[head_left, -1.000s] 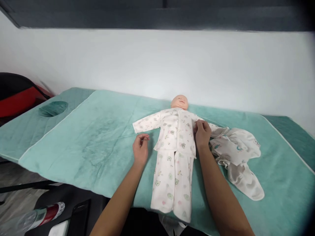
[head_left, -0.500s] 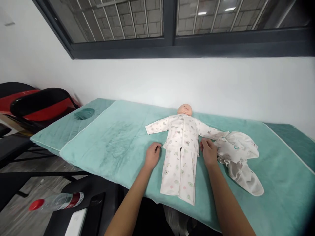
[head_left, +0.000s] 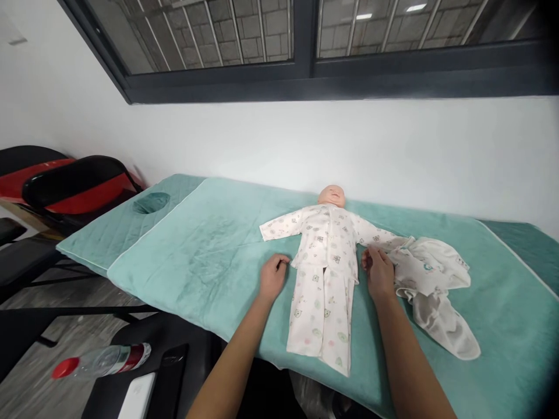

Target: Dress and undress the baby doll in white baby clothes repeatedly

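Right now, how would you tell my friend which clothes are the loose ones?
Find the long teal-covered table under the window. A dressed doll lies on it, and beside the right hand sits a crumpled white garment. Unlike the doll's neat printed outfit, nobody wears it and it's bunched up.

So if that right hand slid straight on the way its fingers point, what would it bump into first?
Probably the sleeve of the doll, lying just ahead of the right hand on the towel. Beyond that, only towel and then the wall, though depth is hard to judge.
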The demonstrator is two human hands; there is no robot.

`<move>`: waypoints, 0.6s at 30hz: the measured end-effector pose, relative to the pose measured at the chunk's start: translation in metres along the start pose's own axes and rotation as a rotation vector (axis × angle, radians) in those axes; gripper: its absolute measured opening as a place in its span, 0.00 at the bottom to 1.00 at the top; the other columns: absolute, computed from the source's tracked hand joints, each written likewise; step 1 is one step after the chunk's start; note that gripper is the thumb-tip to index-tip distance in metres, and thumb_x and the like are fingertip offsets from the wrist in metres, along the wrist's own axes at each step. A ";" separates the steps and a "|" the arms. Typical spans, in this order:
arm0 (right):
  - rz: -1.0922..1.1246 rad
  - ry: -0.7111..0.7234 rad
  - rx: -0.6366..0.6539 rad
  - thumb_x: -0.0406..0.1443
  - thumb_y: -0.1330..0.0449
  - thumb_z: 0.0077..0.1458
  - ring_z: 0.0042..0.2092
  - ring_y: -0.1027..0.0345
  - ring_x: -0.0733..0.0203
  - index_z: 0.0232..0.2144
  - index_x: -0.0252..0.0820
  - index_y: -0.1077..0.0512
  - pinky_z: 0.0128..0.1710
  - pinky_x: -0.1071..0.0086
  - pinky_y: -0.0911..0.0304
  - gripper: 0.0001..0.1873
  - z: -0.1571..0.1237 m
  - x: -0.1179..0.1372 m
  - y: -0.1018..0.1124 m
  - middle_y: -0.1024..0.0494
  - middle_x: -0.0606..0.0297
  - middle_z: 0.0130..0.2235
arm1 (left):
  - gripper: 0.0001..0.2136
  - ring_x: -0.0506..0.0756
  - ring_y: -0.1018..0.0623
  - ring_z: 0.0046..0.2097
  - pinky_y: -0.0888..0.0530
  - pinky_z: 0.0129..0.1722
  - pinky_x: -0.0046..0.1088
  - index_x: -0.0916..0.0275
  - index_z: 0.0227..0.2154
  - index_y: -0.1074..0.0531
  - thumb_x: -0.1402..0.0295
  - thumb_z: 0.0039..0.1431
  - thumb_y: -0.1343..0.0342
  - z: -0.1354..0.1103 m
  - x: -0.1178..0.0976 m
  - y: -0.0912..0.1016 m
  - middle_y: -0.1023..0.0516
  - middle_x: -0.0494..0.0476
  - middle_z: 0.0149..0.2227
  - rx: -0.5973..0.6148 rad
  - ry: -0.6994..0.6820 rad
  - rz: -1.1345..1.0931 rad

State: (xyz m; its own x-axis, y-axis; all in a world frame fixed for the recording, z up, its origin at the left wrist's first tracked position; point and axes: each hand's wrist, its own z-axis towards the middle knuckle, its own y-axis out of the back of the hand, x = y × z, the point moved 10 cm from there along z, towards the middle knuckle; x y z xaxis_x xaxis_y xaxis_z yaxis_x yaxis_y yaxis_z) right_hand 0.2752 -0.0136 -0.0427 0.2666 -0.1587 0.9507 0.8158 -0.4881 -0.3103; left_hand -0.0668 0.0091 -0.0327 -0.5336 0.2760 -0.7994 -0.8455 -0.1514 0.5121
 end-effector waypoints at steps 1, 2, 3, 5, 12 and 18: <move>-0.006 -0.001 0.003 0.46 0.36 0.52 0.23 0.44 0.69 0.23 0.41 0.32 0.21 0.72 0.50 0.16 0.001 -0.001 -0.001 0.33 0.71 0.23 | 0.11 0.53 0.24 0.38 0.30 0.40 0.30 0.59 0.32 0.25 0.75 0.58 0.53 0.000 0.001 0.000 0.21 0.52 0.35 -0.004 0.003 0.004; -0.014 0.001 0.006 0.46 0.36 0.52 0.23 0.44 0.69 0.23 0.41 0.32 0.21 0.72 0.50 0.17 0.003 -0.001 -0.002 0.32 0.71 0.22 | 0.11 0.53 0.24 0.38 0.30 0.41 0.30 0.59 0.32 0.25 0.75 0.58 0.53 0.001 0.002 0.000 0.21 0.52 0.35 -0.009 0.008 0.012; -0.021 0.005 0.010 0.46 0.36 0.52 0.23 0.44 0.69 0.22 0.41 0.32 0.21 0.72 0.49 0.17 0.003 -0.002 -0.003 0.33 0.71 0.22 | 0.11 0.53 0.24 0.38 0.30 0.41 0.31 0.59 0.32 0.25 0.75 0.58 0.53 0.001 0.003 0.000 0.21 0.52 0.35 -0.012 0.013 0.021; -0.030 0.015 0.014 0.47 0.36 0.52 0.23 0.44 0.70 0.22 0.41 0.32 0.21 0.73 0.49 0.18 0.004 -0.002 -0.005 0.33 0.71 0.22 | 0.10 0.54 0.23 0.38 0.29 0.41 0.31 0.59 0.32 0.25 0.74 0.58 0.53 0.002 0.004 0.000 0.21 0.52 0.35 -0.014 0.020 0.038; 0.027 -0.022 0.029 0.47 0.34 0.51 0.23 0.43 0.69 0.23 0.42 0.32 0.20 0.74 0.47 0.18 0.005 -0.003 -0.008 0.33 0.71 0.22 | 0.10 0.55 0.22 0.38 0.27 0.41 0.34 0.59 0.32 0.25 0.73 0.58 0.52 0.006 0.007 0.001 0.20 0.53 0.34 -0.041 0.016 0.060; 0.416 -0.227 0.167 0.41 0.30 0.47 0.26 0.41 0.70 0.26 0.41 0.31 0.23 0.75 0.38 0.14 0.014 -0.014 -0.013 0.34 0.71 0.25 | 0.14 0.57 0.23 0.51 0.27 0.54 0.41 0.60 0.41 0.24 0.76 0.59 0.53 0.007 0.000 0.003 0.21 0.57 0.48 -0.078 -0.058 0.099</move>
State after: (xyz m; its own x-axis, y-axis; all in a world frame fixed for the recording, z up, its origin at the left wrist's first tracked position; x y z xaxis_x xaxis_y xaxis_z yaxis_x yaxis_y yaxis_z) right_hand 0.2685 0.0072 -0.0519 0.6766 -0.1109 0.7280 0.6828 -0.2757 -0.6766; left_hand -0.0689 0.0148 -0.0287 -0.6140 0.3105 -0.7256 -0.7892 -0.2534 0.5594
